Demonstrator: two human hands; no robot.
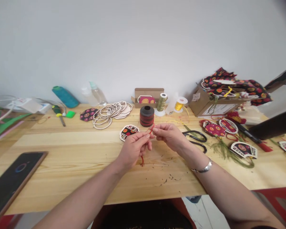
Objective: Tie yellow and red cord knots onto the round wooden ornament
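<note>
Red cord [142, 161] runs through my two hands, with one end hanging below the left. My left hand [136, 144] is closed in a pinch on it. Close beside, my right hand [168, 135] pinches the cord between thumb and forefinger, where a red strand shows at the fingertips. Just behind the hands stands a dark spool [147, 117] wound with red cord. A patterned ornament [127, 131] with a pale cut-out frame lies behind my left hand, partly covered by it. Black-handled scissors [197, 136] rest right of my right hand, their blades mostly hidden.
Pale cut-out frames [109, 112] lie behind to the left, near a screwdriver [58, 114] and a teal thread cone [65, 96]. A phone [16, 178] lies front left. Finished-looking tasselled ornaments [243, 149], a cardboard box [205, 103] of fabric and a black post [274, 124] stand right.
</note>
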